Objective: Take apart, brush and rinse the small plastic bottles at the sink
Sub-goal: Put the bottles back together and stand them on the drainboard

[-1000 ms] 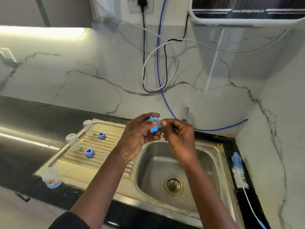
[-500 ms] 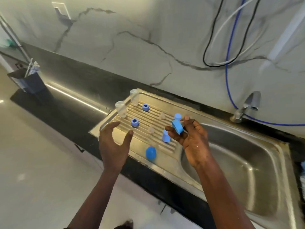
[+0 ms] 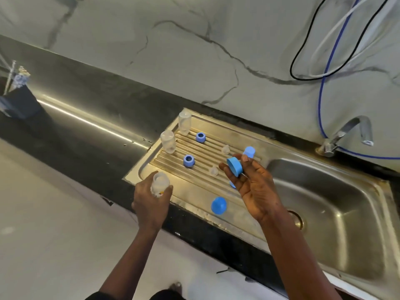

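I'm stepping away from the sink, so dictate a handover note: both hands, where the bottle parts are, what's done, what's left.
Left hand grips a clear bottle at the front corner of the drainboard.
Right hand holds a blue cap above the drainboard.
On the drainboard: two upright bottles, two blue rings, two clear teats, a blue dome cap.
Done: the bottles look taken apart.
Left: probably brushing and rinsing; the tap shows no water, no brush in view.

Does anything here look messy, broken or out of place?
Nothing looks broken or spilled. Loose bottle parts lie scattered across the drainboard; one round blue cap sits alone close to its front edge. Small dark specks litter the black counter beside it.
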